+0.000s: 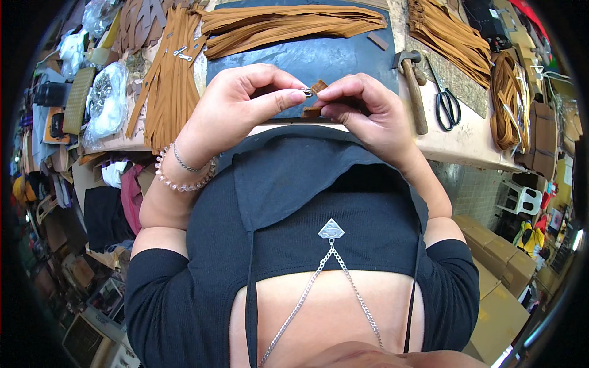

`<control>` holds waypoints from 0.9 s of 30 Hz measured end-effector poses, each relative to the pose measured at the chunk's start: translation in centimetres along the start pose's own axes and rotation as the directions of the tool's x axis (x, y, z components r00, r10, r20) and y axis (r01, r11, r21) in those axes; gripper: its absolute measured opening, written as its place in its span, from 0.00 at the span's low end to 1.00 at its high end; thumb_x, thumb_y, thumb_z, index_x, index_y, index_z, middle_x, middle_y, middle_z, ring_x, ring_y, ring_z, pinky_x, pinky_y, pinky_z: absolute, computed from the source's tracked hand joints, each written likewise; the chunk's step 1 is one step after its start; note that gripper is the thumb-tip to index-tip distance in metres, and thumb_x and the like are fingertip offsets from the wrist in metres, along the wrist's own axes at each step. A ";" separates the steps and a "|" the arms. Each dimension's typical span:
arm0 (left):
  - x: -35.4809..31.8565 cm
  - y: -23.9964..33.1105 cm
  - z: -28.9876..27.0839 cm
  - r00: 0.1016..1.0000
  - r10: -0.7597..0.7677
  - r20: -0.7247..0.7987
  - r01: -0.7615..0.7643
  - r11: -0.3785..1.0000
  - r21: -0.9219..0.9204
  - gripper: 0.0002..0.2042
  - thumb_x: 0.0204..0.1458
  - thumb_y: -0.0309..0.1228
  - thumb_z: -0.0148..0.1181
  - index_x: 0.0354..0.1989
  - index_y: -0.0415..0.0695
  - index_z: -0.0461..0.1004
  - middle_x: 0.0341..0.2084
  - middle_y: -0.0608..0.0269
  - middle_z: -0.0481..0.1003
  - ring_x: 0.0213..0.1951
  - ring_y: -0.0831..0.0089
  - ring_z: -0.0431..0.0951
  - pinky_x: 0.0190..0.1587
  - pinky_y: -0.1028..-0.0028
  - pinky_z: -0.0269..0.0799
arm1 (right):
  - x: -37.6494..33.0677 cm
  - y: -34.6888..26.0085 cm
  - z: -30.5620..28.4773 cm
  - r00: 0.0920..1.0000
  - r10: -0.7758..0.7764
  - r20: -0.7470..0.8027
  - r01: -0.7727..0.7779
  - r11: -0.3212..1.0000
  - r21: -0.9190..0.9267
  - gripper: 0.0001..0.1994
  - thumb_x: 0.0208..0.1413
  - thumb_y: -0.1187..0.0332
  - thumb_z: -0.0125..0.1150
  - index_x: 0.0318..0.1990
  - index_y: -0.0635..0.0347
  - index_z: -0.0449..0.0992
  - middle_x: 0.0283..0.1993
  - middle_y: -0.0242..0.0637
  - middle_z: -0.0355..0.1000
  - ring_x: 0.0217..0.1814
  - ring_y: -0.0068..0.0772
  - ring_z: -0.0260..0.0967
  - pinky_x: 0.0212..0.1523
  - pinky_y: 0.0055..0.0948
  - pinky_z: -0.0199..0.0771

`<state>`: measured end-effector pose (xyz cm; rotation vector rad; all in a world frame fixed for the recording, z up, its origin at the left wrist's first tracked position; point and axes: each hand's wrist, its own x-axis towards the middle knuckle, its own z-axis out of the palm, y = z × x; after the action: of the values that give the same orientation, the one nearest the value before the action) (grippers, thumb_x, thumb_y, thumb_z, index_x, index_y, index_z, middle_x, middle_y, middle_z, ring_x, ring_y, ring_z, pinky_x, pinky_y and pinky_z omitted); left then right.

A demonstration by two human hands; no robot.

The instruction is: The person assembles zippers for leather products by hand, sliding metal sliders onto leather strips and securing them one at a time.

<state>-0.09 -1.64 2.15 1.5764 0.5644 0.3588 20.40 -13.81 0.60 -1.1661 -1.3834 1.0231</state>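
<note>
Left hand [236, 104] pinches a small metal zipper slider [306, 92] between thumb and forefinger. Right hand [362, 107] grips a short brown zipper tape piece [317, 86], fingers closed on it, the tape end touching the slider. Both are held above the near edge of the workbench [466, 144], over a dark cutting mat [319, 58]. Bundles of tan zipper tape [288, 23] lie along the mat's far edge. A hammer [414, 86] sits just right of the mat, with black scissors [446, 101] beside it.
</note>
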 end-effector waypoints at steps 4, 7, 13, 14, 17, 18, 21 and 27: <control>0.0 0.1 -0.1 1.000 0.022 0.008 -0.022 1.000 0.011 0.07 0.56 0.27 0.63 0.39 0.36 0.80 0.33 0.66 0.78 0.37 0.80 0.75 0.43 0.79 0.70 | 0.0 0.0 -0.2 0.998 0.046 0.050 -0.048 0.998 0.046 0.15 0.52 0.90 0.49 0.45 0.68 0.76 0.44 0.38 0.74 0.48 0.27 0.75 0.53 0.25 0.77; -0.1 0.2 -0.1 1.000 0.028 0.009 -0.029 0.997 0.077 0.07 0.56 0.27 0.64 0.38 0.36 0.80 0.33 0.65 0.78 0.38 0.80 0.76 0.43 0.79 0.71 | 0.0 -0.3 -0.3 0.994 0.081 0.071 -0.086 0.994 0.067 0.16 0.51 0.90 0.48 0.44 0.69 0.76 0.45 0.38 0.74 0.49 0.27 0.75 0.54 0.26 0.77; 0.0 0.1 0.2 0.998 0.054 0.023 -0.055 0.997 0.061 0.07 0.55 0.27 0.64 0.37 0.36 0.80 0.32 0.64 0.78 0.38 0.79 0.76 0.44 0.78 0.71 | 0.0 -0.2 -0.3 0.991 0.104 0.080 -0.110 0.990 0.082 0.15 0.51 0.90 0.48 0.43 0.69 0.76 0.44 0.38 0.75 0.48 0.28 0.75 0.54 0.27 0.78; 0.0 0.1 0.3 0.998 0.055 0.025 -0.057 0.997 0.060 0.07 0.56 0.27 0.64 0.37 0.36 0.80 0.32 0.65 0.78 0.38 0.79 0.76 0.44 0.78 0.71 | 0.0 -0.1 -0.3 0.992 0.098 0.081 -0.103 0.992 0.068 0.15 0.51 0.90 0.48 0.43 0.69 0.76 0.44 0.38 0.75 0.48 0.28 0.75 0.54 0.27 0.78; 0.0 0.0 0.5 0.999 0.038 0.027 -0.039 0.999 0.027 0.07 0.56 0.27 0.64 0.37 0.35 0.80 0.32 0.65 0.78 0.38 0.79 0.76 0.45 0.78 0.71 | 0.0 -0.2 -0.2 0.989 0.132 0.067 -0.140 0.979 0.148 0.15 0.51 0.89 0.47 0.43 0.69 0.76 0.44 0.39 0.75 0.48 0.28 0.75 0.55 0.27 0.77; 0.0 0.0 0.5 0.999 0.018 0.028 -0.018 1.000 -0.002 0.07 0.56 0.27 0.64 0.37 0.35 0.80 0.33 0.65 0.78 0.38 0.79 0.76 0.45 0.78 0.71 | 0.0 -0.2 -0.2 0.989 0.131 0.067 -0.140 0.979 0.148 0.15 0.51 0.89 0.47 0.43 0.69 0.76 0.44 0.39 0.75 0.48 0.28 0.75 0.55 0.27 0.77; 0.0 -0.1 0.6 0.999 0.030 -0.020 -0.030 1.000 0.006 0.07 0.56 0.27 0.64 0.37 0.35 0.80 0.33 0.65 0.78 0.38 0.78 0.76 0.45 0.78 0.71 | 0.0 -0.2 -0.2 0.994 0.099 0.043 -0.102 0.991 0.086 0.12 0.53 0.87 0.51 0.43 0.68 0.77 0.43 0.38 0.75 0.48 0.26 0.75 0.53 0.26 0.76; 0.0 0.5 0.7 0.990 0.132 -0.040 -0.124 0.981 0.151 0.06 0.54 0.26 0.65 0.36 0.35 0.80 0.33 0.64 0.78 0.38 0.77 0.76 0.44 0.77 0.71 | 0.3 0.1 -0.6 0.998 -0.056 0.024 0.057 0.996 -0.070 0.07 0.56 0.80 0.60 0.42 0.66 0.78 0.41 0.35 0.76 0.45 0.23 0.74 0.48 0.23 0.75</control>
<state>0.37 -2.26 2.62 1.7563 0.5395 0.4635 20.99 -13.51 0.63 -1.1640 -1.4727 0.9566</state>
